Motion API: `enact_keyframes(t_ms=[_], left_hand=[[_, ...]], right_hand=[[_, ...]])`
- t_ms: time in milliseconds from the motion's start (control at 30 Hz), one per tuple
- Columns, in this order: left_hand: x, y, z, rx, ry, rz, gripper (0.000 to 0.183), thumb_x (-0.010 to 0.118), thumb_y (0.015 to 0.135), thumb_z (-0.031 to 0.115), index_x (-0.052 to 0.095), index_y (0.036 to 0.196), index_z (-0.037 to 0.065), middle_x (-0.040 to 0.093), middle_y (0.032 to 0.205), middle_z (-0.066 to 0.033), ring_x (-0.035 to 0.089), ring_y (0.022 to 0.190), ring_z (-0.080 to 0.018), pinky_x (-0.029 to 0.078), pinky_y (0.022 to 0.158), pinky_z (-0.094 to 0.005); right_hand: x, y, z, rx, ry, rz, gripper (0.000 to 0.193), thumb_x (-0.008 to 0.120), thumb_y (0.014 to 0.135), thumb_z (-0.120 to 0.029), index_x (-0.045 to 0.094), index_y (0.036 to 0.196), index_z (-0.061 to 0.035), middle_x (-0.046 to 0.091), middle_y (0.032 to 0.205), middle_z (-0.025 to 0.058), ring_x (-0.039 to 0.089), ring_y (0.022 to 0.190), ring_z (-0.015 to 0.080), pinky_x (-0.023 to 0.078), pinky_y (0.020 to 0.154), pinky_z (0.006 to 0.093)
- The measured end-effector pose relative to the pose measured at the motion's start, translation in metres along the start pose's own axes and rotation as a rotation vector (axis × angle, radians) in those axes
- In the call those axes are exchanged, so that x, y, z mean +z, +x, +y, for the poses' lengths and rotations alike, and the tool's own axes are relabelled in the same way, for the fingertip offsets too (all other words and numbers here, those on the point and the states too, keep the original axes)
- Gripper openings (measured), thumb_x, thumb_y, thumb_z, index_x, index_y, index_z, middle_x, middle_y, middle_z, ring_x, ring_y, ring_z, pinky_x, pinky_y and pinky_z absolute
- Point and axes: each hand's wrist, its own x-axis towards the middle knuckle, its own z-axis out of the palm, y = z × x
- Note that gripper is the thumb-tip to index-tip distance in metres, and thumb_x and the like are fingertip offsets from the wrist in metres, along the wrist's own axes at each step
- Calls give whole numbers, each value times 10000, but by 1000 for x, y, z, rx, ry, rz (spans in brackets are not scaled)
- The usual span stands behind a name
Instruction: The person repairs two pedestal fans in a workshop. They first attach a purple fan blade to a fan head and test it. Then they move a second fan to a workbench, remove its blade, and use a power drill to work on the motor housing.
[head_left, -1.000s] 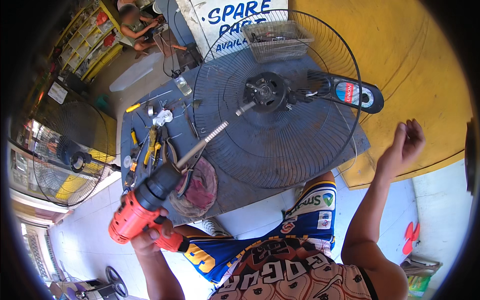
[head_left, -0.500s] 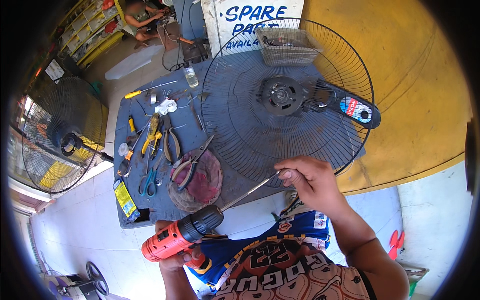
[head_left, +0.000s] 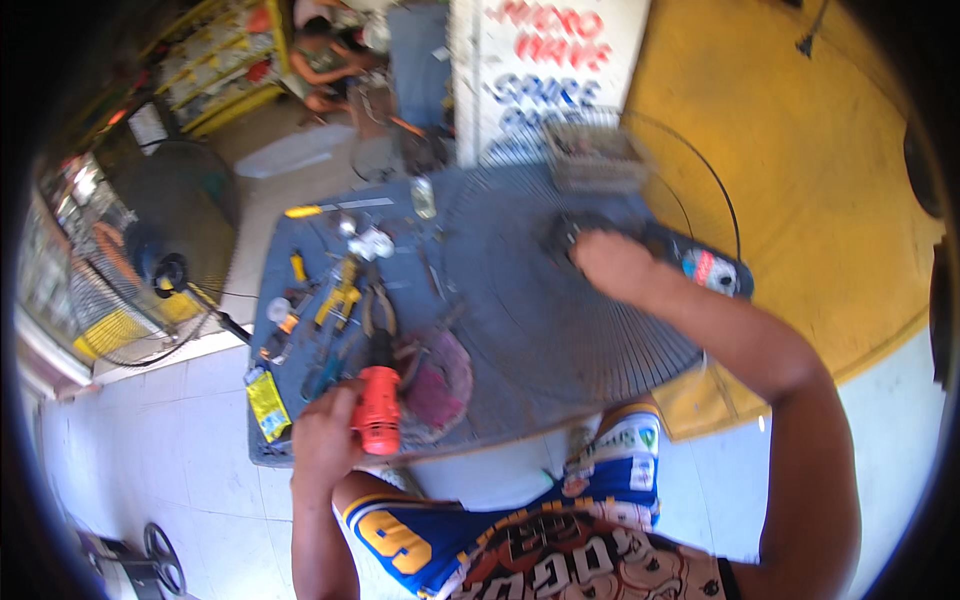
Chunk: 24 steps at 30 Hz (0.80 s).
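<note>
My left hand [head_left: 325, 432] is closed around a red and black cordless drill [head_left: 378, 412], which points away from me over the near left of the table. Past its chuck lie pliers [head_left: 380, 310] and a pinkish, dirty round bowl [head_left: 440, 385]. My right hand [head_left: 610, 262] reaches across a black wire fan grille [head_left: 520, 300] to the dark motor hub [head_left: 568, 235] at its middle. Motion blur smears its fingers, so I cannot see whether they grip the hub. The fan's dark neck and base [head_left: 712, 272] extend to the right.
Hand tools, including a yellow-handled screwdriver [head_left: 303, 211], cover the blue-grey table's left side. A small bottle [head_left: 424, 198] and a clear parts tub [head_left: 597, 158] stand farther back. Another fan [head_left: 170, 272] stands left; a person [head_left: 325, 65] sits beyond the table.
My right hand has left the long bit at the drill's front and moved out to the fan hub. The drill has swung to point away over the table. The view has shifted too.
</note>
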Motion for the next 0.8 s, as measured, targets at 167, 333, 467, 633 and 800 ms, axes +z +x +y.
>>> enact_keyframes(t_ms=[167,333,467,633,800], left_hand=[[5,25,-20,8,11,-165,604,748,728,34,575,1300,114,694,1184,-157,680,1034,-393,536,903,-477],[-2,31,-9,-67,42,-120,596,720,747,8,563,1317,88,621,1327,-187,573,1235,-388,470,1027,-482],[15,16,42,-76,-333,290,448,653,845,-31,568,1275,63,628,1271,-167,594,1157,-336,485,1020,-439],[106,-13,136,-323,-1787,-119,307,608,926,-123,577,1165,67,650,1111,-80,645,983,-153,529,872,-298],[62,21,145,-23,-1627,46,200,654,981,-12,584,1158,49,663,1011,-62,620,930,-115,514,806,-268]], right_hand=[[6,4,-11,-90,-159,-92,176,601,853,-16,712,968,57,701,1087,218,739,971,351,629,790,419],[12,6,-8,-89,-150,-76,184,619,842,-16,705,986,59,696,1081,212,735,990,340,634,776,410],[14,3,-6,-103,-191,-35,200,622,844,-32,695,996,74,694,1071,214,729,985,330,634,770,398],[19,-1,-14,-140,-328,10,236,625,846,-61,688,1011,96,687,1059,225,721,979,316,625,752,371],[20,-3,-6,-214,-436,72,176,624,842,-91,680,955,32,677,963,158,718,905,276,613,738,355]])
